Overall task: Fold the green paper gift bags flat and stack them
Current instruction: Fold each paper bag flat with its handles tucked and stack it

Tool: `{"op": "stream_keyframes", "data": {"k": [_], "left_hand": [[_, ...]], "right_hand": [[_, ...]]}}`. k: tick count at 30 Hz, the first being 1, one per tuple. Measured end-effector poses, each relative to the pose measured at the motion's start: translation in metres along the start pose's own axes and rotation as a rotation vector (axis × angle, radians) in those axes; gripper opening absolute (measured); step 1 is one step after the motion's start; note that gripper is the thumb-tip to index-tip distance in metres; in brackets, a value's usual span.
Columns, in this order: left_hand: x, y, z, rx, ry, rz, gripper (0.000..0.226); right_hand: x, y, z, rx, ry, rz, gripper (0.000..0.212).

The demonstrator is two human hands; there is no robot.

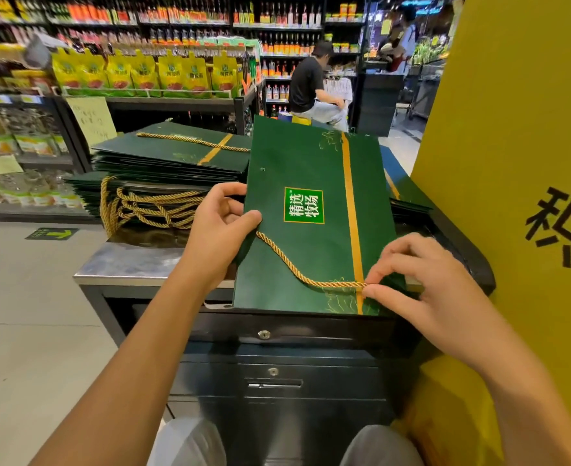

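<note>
Centrally sits one flattened green bag (297, 264); left fingers (243, 219) grip its edge; right fingers (376, 292) pinch its cord (287, 260); two piles (176, 156) (132, 193) behind

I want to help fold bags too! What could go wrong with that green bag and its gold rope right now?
1. The right hand pinches the gold rope; a hard tug might crease the green bag or pull the rope loose.
2. The bag's near edge seems to hang past the counter, so it could slide off if the left hand lets go.
3. The stack of folded bags looks uneven, with ropes dangling; another bag might tip it.
</note>
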State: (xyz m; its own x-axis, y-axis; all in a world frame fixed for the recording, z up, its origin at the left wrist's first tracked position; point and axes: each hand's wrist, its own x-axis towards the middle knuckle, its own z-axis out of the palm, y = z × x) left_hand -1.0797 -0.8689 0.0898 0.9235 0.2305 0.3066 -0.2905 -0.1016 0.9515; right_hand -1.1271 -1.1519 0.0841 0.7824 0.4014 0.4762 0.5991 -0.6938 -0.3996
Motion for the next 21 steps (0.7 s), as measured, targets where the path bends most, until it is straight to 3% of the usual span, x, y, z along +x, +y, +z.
{"op": "stream_keyframes", "data": {"k": [10,21], "left_hand": [[-0.004,0.006,-0.007,0.031,-0.217,0.003,0.026],[-0.009,0.011,-0.005,0.149,-0.461,0.017,0.016]], "right_hand": [[0.057,-0.018,0.028,0.249,0.264,-0.057,0.006],[0.094,-0.023,0.061,0.482,0.368,-0.073,0.021]]}}
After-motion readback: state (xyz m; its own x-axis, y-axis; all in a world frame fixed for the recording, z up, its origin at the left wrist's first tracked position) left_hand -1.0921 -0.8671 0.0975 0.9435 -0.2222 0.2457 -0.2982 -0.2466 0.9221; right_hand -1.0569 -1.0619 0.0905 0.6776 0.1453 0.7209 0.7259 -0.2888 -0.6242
